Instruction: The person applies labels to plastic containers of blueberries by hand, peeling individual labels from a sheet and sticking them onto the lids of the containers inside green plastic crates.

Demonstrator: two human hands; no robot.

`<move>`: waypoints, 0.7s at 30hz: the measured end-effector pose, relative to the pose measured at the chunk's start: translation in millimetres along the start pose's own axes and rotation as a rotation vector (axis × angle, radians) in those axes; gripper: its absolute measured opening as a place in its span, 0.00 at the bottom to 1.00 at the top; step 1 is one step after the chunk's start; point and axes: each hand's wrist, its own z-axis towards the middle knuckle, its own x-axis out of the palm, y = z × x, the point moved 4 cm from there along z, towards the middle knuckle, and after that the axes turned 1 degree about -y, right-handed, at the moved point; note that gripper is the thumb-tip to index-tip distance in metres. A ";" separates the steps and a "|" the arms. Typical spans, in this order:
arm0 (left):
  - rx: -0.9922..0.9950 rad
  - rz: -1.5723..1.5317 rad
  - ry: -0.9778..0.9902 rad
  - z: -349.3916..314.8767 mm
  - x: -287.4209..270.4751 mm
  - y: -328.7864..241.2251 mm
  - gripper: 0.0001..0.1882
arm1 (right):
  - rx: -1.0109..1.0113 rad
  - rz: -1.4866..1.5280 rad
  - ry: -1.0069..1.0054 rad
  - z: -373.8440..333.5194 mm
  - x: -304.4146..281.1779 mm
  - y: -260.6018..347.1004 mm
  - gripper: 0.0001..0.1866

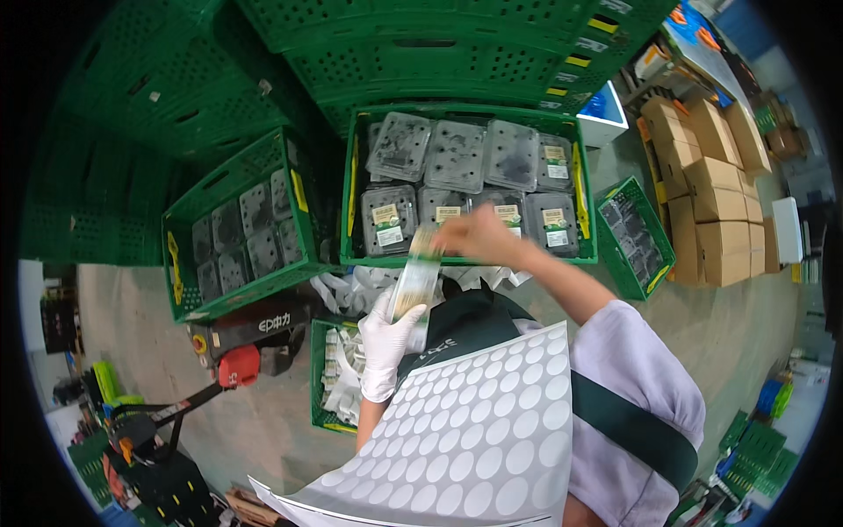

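Note:
My left hand (387, 340), in a white glove, grips a strip of printed labels (418, 279) in cream, green and white. My bare right hand (479, 235) is smeared by motion, its fingers closed at the upper end of the strip. Just beyond is a green crate (465, 112) of clear, vented plastic clamshells (456, 156) with dark contents. Several front clamshells bear a label (387, 224); most of those lying on top at the back show none. A sheet of round white stickers (474, 413) hangs across my front, over a dark apron (474, 321).
Another green crate of clamshells (171, 255) stands left, a smaller one (632, 189) right. Tall green crate stacks (439, 66) rise behind. A crate with label rolls or scraps (318, 395) sits below my left hand. A pallet jack (255, 329) is lower left; cardboard boxes (724, 241) are right.

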 end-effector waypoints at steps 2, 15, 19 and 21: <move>-0.108 -0.106 -0.033 0.7 -10.2 3.8 0.14 | -0.043 -0.080 -0.379 40.3 -42.1 -33.1 0.09; -0.371 -0.202 -0.010 -3.2 -56.5 18.8 0.09 | 0.037 -0.552 -0.078 228.9 -37.1 -163.9 0.27; -0.393 -0.073 0.019 22.2 -62.2 18.2 0.09 | 0.298 -0.962 -0.007 233.2 -22.2 -186.7 0.41; -0.384 -0.052 0.008 33.2 -67.8 20.4 0.07 | 0.261 -1.039 -0.030 228.9 -19.8 -161.7 0.53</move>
